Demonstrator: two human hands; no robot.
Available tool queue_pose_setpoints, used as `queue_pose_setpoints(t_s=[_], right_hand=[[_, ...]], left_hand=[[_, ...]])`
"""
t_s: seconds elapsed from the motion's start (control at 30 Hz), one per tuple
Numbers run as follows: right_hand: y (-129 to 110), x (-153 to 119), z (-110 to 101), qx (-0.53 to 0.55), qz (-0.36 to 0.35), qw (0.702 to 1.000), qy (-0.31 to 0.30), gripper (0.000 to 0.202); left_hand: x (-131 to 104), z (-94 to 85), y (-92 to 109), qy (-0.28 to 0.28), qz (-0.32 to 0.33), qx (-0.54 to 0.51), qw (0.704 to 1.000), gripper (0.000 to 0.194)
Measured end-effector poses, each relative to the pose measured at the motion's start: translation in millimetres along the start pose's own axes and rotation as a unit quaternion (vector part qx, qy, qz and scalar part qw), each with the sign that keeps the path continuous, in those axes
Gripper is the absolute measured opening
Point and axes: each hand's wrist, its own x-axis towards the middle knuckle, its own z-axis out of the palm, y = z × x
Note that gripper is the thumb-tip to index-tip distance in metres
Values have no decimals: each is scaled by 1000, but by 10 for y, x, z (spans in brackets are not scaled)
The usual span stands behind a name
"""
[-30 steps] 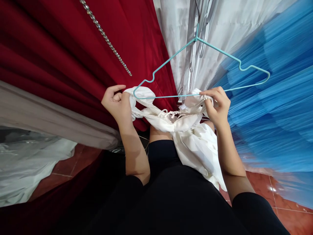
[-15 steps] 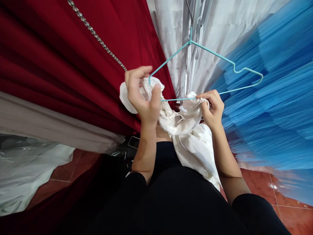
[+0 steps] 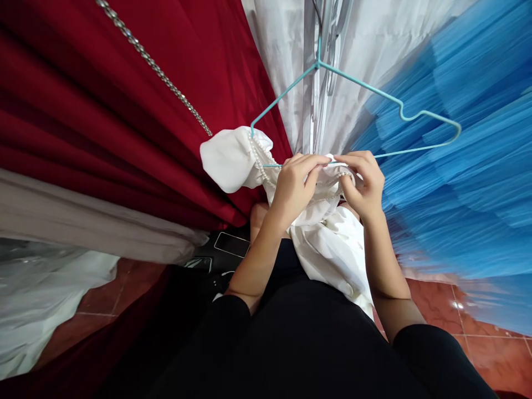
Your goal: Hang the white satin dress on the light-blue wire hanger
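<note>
A white dress (image 3: 332,244) with pearl-bead trim hangs in front of me. One puffed sleeve (image 3: 226,158) is looped over the left arm of a turquoise hanger (image 3: 286,94); the hanger's right arm is bare. My left hand (image 3: 297,180) is closed at the middle of the neckline, fingertips by the hanger's lower bar, pinching the dress fabric. Close beside it my right hand (image 3: 363,177) pinches the dress's other beaded edge, with the lower bar passing behind its fingers. Most of the neckline between the hands is hidden by my fingers.
Dark red cloth (image 3: 208,66) with a sparkling chain trim (image 3: 153,64) hangs on the left. Blue tulle (image 3: 469,183) fills the right side. Behind the hanger are a metal rail (image 3: 313,111) and white cloth. A phone (image 3: 231,244) lies on a black surface below.
My left hand has let go of the looped sleeve and moved right to the middle of the neckline, beside my right hand. The right hand has kept its hold.
</note>
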Motion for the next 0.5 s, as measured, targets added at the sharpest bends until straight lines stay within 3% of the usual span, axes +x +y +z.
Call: queue_pose_setpoints(t_s=[0.03,0.1,0.17,0.23,0.37,0.5], right_hand=[[19,-24,-29,-10,-4,999,40,30],[103,-63,-125,-38,0,983,177,29],[250,-69,-297,-62,12,939,338,16],[427,-22,-536,-70,26,899,431,12],[639,229,-977,-63,71,922,375,28],[481,534,-1080,-71,53,950,298,28]], left_hand=[[17,-6,-9,-3,-3,-10,1000,28],[47,-18,-52,-3,-7,-26,1000,31],[62,-46,-111,-4,-6,-25,1000,33],[60,-90,-153,-13,-6,-14,1000,32],[37,-159,-156,-23,1,-11,1000,34],[23,-154,-131,-21,-2,-5,1000,37]])
